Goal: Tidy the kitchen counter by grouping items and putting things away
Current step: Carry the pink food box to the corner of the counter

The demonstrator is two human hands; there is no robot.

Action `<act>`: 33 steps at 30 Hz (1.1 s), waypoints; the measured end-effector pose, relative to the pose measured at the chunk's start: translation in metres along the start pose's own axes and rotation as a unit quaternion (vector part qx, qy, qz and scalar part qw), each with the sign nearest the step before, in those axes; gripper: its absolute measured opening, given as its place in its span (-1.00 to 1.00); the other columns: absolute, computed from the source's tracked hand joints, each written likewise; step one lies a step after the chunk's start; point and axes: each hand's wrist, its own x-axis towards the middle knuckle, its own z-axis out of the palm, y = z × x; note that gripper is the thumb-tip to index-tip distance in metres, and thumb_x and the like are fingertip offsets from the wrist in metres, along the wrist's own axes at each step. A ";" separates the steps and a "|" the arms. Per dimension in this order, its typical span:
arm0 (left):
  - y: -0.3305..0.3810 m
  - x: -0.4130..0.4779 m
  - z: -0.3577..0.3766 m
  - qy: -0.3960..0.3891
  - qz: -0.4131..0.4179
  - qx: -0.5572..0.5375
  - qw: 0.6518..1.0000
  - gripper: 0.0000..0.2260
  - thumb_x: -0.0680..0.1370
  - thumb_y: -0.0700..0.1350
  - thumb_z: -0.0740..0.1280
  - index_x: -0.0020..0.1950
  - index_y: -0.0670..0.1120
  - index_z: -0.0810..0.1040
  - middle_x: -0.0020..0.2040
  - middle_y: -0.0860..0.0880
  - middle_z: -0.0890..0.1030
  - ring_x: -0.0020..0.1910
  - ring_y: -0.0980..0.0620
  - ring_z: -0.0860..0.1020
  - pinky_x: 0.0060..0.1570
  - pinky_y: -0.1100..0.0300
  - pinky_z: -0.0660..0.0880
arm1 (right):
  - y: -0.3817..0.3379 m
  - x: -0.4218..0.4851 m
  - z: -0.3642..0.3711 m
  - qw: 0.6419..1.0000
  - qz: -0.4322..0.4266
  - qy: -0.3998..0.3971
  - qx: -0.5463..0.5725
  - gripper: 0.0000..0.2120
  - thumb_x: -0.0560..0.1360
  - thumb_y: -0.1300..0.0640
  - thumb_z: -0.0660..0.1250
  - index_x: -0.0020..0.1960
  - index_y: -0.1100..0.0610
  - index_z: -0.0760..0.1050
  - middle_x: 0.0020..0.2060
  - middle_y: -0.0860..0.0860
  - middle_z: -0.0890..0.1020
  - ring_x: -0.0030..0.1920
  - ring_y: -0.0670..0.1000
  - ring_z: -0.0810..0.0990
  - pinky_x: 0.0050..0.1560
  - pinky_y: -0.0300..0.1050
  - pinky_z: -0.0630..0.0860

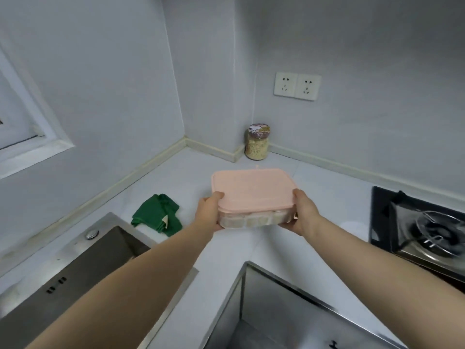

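Pink-lidded box | left hand, right hand grip | contents unclear

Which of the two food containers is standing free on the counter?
The grain jar in the wall corner; the pink-lidded box is held by the left hand and right hand.

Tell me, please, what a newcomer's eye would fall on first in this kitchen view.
The pink-lidded container at the centre stands out first, gripped at its near corners by the left hand and the right hand over the white counter. Next come the crumpled green cloth to its left, beside the sink, and the grain-filled jar in the far corner.
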 end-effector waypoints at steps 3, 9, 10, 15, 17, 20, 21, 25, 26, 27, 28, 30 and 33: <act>-0.007 -0.012 0.041 -0.048 0.000 0.009 0.999 -0.73 0.57 -0.08 0.24 0.23 -0.16 0.42 -0.02 -0.13 0.57 -0.21 -0.07 0.56 -0.43 0.15 0.49 | -0.012 -0.004 -0.044 0.999 -0.019 0.043 0.015 -0.76 0.54 0.03 0.23 0.18 0.06 0.38 -0.15 0.02 0.48 -0.02 0.14 0.50 0.09 0.25 0.53; -0.025 -0.050 0.134 -0.127 -0.015 0.050 0.991 -0.85 0.57 -0.10 0.24 0.08 -0.14 0.46 -0.18 -0.10 0.56 -0.25 -0.06 0.55 -0.33 0.12 0.49 | -0.039 -0.012 -0.140 0.990 -0.063 0.113 0.058 -0.75 0.53 0.02 0.21 0.17 0.07 0.39 -0.04 0.06 0.54 0.04 0.17 0.53 0.02 0.25 0.55; -0.030 -0.056 0.152 -0.140 -0.014 0.067 0.988 -0.85 0.57 -0.09 0.24 0.08 -0.13 0.47 -0.18 -0.09 0.56 -0.25 -0.05 0.54 -0.32 0.12 0.50 | -0.044 -0.014 -0.160 0.987 -0.068 0.127 0.068 -0.74 0.53 0.01 0.21 0.17 0.07 0.39 0.01 0.07 0.54 0.05 0.17 0.53 -0.01 0.23 0.56; -0.068 -0.090 0.245 -0.203 -0.002 0.123 0.971 -0.84 0.56 -0.05 0.25 0.07 -0.10 0.48 -0.15 -0.07 0.58 -0.22 -0.06 0.57 -0.31 0.11 0.52 | -0.068 -0.032 -0.265 0.973 -0.087 0.180 0.114 -0.79 0.54 0.02 0.20 0.14 0.07 0.37 0.04 0.08 0.54 0.05 0.17 0.54 -0.11 0.17 0.56; -0.092 -0.114 0.289 -0.227 0.000 0.147 0.963 -0.82 0.55 -0.03 0.26 0.08 -0.09 0.48 -0.12 -0.08 0.59 -0.18 -0.08 0.58 -0.25 0.07 0.56 | -0.078 -0.045 -0.319 0.965 -0.096 0.207 0.129 -0.81 0.55 0.04 0.21 0.13 0.07 0.38 -0.04 0.06 0.54 0.01 0.16 0.55 -0.12 0.14 0.57; -0.132 -0.154 0.352 -0.269 -0.004 0.165 0.949 -0.73 0.53 -0.01 0.27 0.16 -0.10 0.49 -0.01 -0.10 0.62 -0.07 -0.11 0.61 -0.11 0.01 0.59 | -0.090 -0.065 -0.401 0.953 -0.111 0.244 0.142 -0.80 0.54 0.04 0.22 0.13 0.08 0.39 -0.08 0.06 0.53 -0.10 0.12 0.54 -0.15 0.13 0.56; -0.146 -0.168 0.371 -0.283 -0.008 0.170 0.944 -0.72 0.53 0.00 0.28 0.18 -0.09 0.48 0.02 -0.11 0.62 -0.05 -0.11 0.61 -0.10 0.01 0.60 | -0.094 -0.072 -0.427 0.948 -0.113 0.256 0.152 -0.79 0.53 0.03 0.23 0.13 0.08 0.39 -0.06 0.06 0.54 -0.10 0.13 0.54 -0.13 0.14 0.55; -0.195 -0.222 0.443 -0.325 -0.017 0.179 0.928 -0.83 0.55 -0.02 0.27 0.09 -0.05 0.48 -0.01 -0.09 0.61 -0.09 -0.08 0.59 -0.20 0.08 0.57 | -0.105 -0.100 -0.520 0.931 -0.127 0.294 0.175 -0.72 0.52 0.02 0.26 0.19 0.09 0.40 0.04 0.10 0.56 -0.01 0.17 0.56 -0.21 0.12 0.58; -0.207 -0.237 0.461 -0.336 -0.019 0.181 0.924 -0.83 0.55 -0.03 0.27 0.08 -0.06 0.49 -0.02 -0.08 0.61 -0.11 -0.07 0.59 -0.22 0.09 0.56 | -0.107 -0.107 -0.544 0.927 -0.133 0.301 0.178 -0.71 0.52 0.02 0.26 0.20 0.10 0.40 0.05 0.10 0.56 -0.01 0.17 0.56 -0.24 0.12 0.59; -0.212 -0.242 0.471 -0.344 -0.013 0.182 0.921 -0.82 0.55 -0.02 0.26 0.09 -0.06 0.50 -0.03 -0.08 0.61 -0.11 -0.07 0.60 -0.22 0.09 0.57 | -0.109 -0.111 -0.557 0.925 -0.135 0.306 0.179 -0.70 0.53 0.02 0.26 0.21 0.11 0.40 0.04 0.11 0.56 -0.01 0.17 0.56 -0.25 0.12 0.59; -0.228 -0.256 0.488 -0.357 -0.014 0.190 0.915 -0.81 0.55 -0.01 0.26 0.09 -0.06 0.51 -0.03 -0.07 0.62 -0.10 -0.07 0.61 -0.19 0.07 0.58 | -0.110 -0.120 -0.581 0.921 -0.139 0.315 0.180 -0.71 0.53 0.03 0.26 0.21 0.11 0.39 0.01 0.11 0.56 -0.02 0.17 0.56 -0.26 0.11 0.60; -0.253 -0.282 0.518 -0.377 -0.012 0.210 0.902 -0.76 0.54 0.01 0.27 0.14 -0.08 0.51 0.00 -0.09 0.63 -0.08 -0.08 0.61 -0.18 0.04 0.59 | -0.110 -0.136 -0.625 0.914 -0.146 0.331 0.184 -0.73 0.54 0.04 0.24 0.19 0.11 0.37 -0.05 0.09 0.54 -0.04 0.15 0.55 -0.31 0.06 0.59; -0.282 -0.318 0.556 -0.402 -0.018 0.221 0.889 -0.73 0.54 0.00 0.28 0.18 -0.10 0.48 0.03 -0.11 0.62 -0.06 -0.10 0.61 -0.18 0.02 0.59 | -0.113 -0.158 -0.679 0.899 -0.152 0.362 0.195 -0.78 0.56 0.05 0.21 0.16 0.10 0.34 -0.14 0.04 0.49 -0.02 0.17 0.52 -0.39 0.01 0.53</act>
